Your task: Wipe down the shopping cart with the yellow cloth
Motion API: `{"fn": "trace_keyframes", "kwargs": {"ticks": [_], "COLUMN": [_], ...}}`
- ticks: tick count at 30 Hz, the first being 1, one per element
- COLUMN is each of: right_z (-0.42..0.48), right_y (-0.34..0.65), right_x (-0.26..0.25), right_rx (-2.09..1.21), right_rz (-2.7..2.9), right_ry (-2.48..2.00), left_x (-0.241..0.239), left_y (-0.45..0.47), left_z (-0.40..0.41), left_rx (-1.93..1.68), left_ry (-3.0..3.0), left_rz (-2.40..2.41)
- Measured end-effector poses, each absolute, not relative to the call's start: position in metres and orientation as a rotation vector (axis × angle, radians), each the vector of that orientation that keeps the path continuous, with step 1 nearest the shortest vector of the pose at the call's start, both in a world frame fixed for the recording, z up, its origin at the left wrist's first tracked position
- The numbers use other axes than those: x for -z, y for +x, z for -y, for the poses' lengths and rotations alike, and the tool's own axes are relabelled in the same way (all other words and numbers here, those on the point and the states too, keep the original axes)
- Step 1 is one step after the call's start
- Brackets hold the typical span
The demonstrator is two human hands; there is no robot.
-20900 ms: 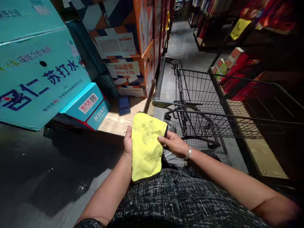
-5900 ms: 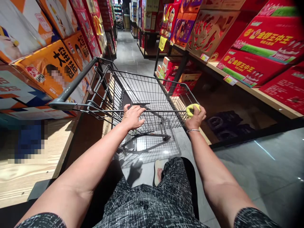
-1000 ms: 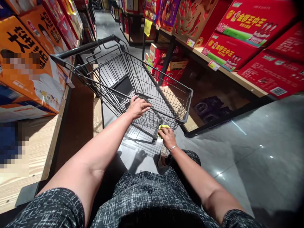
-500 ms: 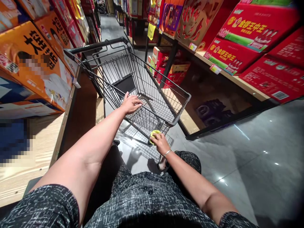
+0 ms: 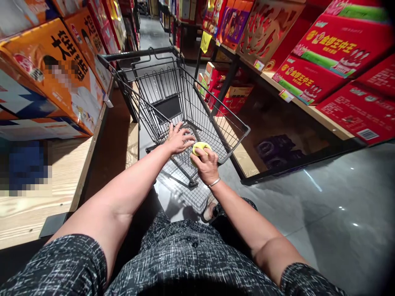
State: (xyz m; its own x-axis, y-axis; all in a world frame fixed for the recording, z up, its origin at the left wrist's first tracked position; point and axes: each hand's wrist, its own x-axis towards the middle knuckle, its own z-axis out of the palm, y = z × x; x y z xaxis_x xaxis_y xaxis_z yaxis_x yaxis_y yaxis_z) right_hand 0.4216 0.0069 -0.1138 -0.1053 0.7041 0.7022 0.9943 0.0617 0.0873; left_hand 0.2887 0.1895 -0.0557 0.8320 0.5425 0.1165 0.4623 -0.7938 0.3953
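A dark wire shopping cart (image 5: 220,100) stands in the aisle in front of me, its handle at the far end. My left hand (image 5: 179,139) is over the cart's near side, palm down with fingers spread; whether it touches the rim, I cannot tell. In my right hand (image 5: 207,166) is a crumpled yellow cloth (image 5: 202,146), gripped between the fingers at the cart's near end. Part of the cloth is hidden by the fingers. The basket's wire floor shows through between my hands and the far end.
Orange cartons (image 5: 40,61) are stacked on a wooden shelf (image 5: 77,172) at left. Red boxes (image 5: 331,41) line the shelf at right, with red bags (image 5: 236,98) and dark purple packs (image 5: 277,150) on the lower level. Grey tiled floor (image 5: 333,218) extends at right.
My right hand has lifted the yellow cloth up from low beside the cart's near end to rim height. My left hand has moved slightly right, its fingers spreading wider. The view has shifted slightly.
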Motion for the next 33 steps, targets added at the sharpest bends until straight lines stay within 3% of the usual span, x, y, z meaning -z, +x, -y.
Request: {"fn": "trace_keyframes", "kwargs": {"ticks": [11,14,20,28,33], "right_z": [0.047,0.041,0.045,0.047,0.042], "right_y": [0.429,0.414,0.419,0.412,0.398], "right_x": [0.211,0.197,0.139,0.222,0.198], "right_rx": [0.197,0.19,0.547,0.328,0.279], "right_rz": [2.436,2.432,1.931,2.13,2.112], "right_ry": [-1.945,-1.877,-1.55,-1.778,-1.65], "left_x": [0.052,0.046,0.045,0.057,0.055], "left_y": [0.279,0.275,0.267,0.253,0.244], "left_z": [-0.206,-0.209,-0.195,-0.202,-0.201], "left_rx": [-0.324,-0.265,-0.325,-0.445,-0.449], "left_ry": [2.594,2.56,2.5,2.379,2.356], "left_rz": [-0.882,-0.948,-1.096,-1.142,-1.219]}}
